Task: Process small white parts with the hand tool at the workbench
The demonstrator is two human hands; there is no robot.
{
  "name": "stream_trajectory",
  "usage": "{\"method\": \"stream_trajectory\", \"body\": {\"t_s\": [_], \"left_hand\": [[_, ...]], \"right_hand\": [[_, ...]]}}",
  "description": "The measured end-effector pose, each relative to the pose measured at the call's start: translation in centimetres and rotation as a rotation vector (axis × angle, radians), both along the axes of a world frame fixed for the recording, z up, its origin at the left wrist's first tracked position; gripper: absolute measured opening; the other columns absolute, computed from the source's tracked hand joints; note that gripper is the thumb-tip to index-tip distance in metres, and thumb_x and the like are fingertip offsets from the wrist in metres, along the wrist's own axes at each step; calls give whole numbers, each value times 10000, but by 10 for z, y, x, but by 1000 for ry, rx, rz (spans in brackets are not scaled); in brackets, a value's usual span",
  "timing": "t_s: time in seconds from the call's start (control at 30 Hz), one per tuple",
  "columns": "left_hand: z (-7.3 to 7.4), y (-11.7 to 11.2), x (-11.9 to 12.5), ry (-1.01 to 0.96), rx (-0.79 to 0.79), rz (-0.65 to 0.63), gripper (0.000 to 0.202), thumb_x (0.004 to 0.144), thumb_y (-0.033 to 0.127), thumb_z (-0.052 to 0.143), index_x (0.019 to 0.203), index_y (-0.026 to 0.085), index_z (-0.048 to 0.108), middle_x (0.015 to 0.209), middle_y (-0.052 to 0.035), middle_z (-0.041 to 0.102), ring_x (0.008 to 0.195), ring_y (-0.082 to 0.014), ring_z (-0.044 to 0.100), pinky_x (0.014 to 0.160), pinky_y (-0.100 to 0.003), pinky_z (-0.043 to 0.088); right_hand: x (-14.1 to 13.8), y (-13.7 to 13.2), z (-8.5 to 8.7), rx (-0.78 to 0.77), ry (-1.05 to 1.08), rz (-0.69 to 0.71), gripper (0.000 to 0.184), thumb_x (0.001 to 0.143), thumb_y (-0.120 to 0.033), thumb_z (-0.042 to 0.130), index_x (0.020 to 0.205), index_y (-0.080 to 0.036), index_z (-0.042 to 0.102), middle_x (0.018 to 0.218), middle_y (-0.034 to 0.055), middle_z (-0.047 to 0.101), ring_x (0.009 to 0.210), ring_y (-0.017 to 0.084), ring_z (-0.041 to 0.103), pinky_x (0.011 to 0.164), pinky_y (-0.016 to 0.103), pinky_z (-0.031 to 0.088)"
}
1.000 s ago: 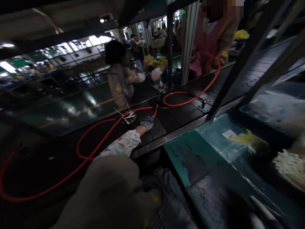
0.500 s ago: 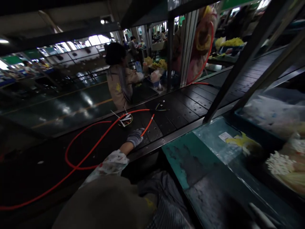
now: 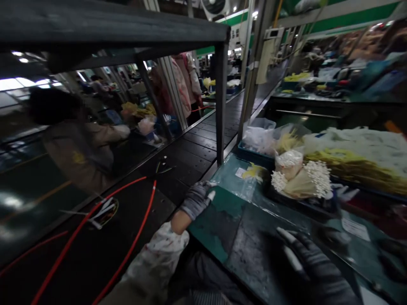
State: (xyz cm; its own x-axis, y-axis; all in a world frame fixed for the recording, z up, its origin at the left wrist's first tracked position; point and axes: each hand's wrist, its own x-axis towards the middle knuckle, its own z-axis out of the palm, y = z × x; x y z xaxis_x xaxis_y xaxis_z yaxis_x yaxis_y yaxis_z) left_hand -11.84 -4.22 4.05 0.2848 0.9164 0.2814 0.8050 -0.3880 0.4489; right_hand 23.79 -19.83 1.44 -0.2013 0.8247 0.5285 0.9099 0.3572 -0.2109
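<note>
My left hand [image 3: 197, 198], in a grey glove with white fingertips, rests on the near left corner of the green work mat [image 3: 222, 220] and holds nothing. Its fingers are loosely curled. My right hand [image 3: 313, 264], also gloved, lies flat on the mat at the lower right with its fingers spread, nothing in it. An orange cable [image 3: 133, 241] lies on the dark conveyor belt [image 3: 197, 152] to the left of my left hand, apart from it.
A blue tray [image 3: 254, 156] with clear bags and bundles of yellow wires with white ends [image 3: 302, 178] stands past the mat. A dark upright post [image 3: 220, 106] rises at the belt's edge. Across the belt sits a person [image 3: 76, 148]; others stand farther back.
My left hand let go of the orange cable and came back from the belt to the mat's corner. The view swung right, so my right hand and the tray show.
</note>
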Motion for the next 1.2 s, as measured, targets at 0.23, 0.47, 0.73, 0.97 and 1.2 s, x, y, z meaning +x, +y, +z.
{"method": "stream_trajectory", "body": {"t_s": [0.23,0.47,0.73,0.97,1.2], "left_hand": [[10,56,62,-193,61,-198,299,954,237,693,1234,273,791,1286,-38,794,1205,-236,745,1148,-374,577],[-27,97,68,-325,10,-95,331,997,221,549,1264,161,733,1280,-121,773,1215,-265,732,1161,-463,563],[-31,97,70,-84,-208,-136,330,971,237,653,1274,175,766,1273,-115,785,1166,-258,764,1099,-384,600],[-10,146,133,210,-354,-172,740,884,427,839,1526,129,621,1518,-198,662,1394,-374,648,1222,-452,495],[-8,176,199,342,-336,-227,655,908,548,797,1437,179,686,1548,-156,645,1428,-326,618,1241,-399,437]], "right_hand": [[7,-12,0,-52,6,-81,396,1097,-337,457,1348,-240,748,1229,97,829,1036,264,831,880,407,721],[15,-27,12,-211,115,-164,398,1098,-305,477,1402,-227,721,1278,101,808,1119,249,799,979,406,683],[96,-56,-9,-396,17,-623,525,1044,-430,422,1390,-182,729,1312,174,776,1146,372,765,978,529,644],[110,-69,-11,-505,-106,-803,644,1048,-467,312,1418,-125,714,1380,245,712,1217,495,683,1019,602,582],[120,-64,-26,-546,-141,-752,581,1009,-352,381,1382,-123,763,1287,233,773,1160,467,730,943,588,611]]}}
